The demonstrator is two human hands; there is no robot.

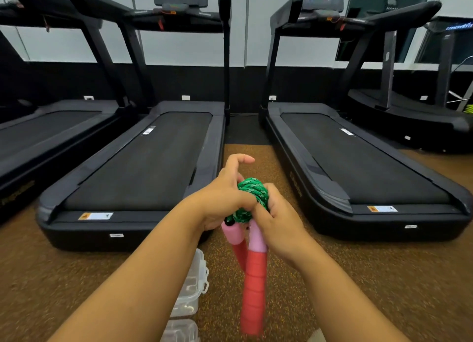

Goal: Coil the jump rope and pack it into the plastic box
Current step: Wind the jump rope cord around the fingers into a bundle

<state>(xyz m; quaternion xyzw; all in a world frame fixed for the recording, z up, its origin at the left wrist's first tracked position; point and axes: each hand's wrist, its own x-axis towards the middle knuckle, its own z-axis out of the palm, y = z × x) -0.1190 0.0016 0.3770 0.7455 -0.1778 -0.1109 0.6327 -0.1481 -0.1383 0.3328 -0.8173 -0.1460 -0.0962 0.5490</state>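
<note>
Nearest us, our two forearms reach out over the floor [358, 277]. We note our left hand [225, 200] and right hand [279, 226] both gripping the jump rope [252, 197], fingers curled around its green braided cord, which is wound into a tight bundle; the left index finger sticks out straight. Two pink-and-red handles [253, 277] hang down side by side beneath the bundle. We record the clear plastic box [194, 282] on the floor below our left forearm, partly hidden by it. Flooring is speckled brown rubber. Black treadmills [143, 167] flank a narrow aisle straight ahead, running to a dark wall with a pale upper band.
</note>
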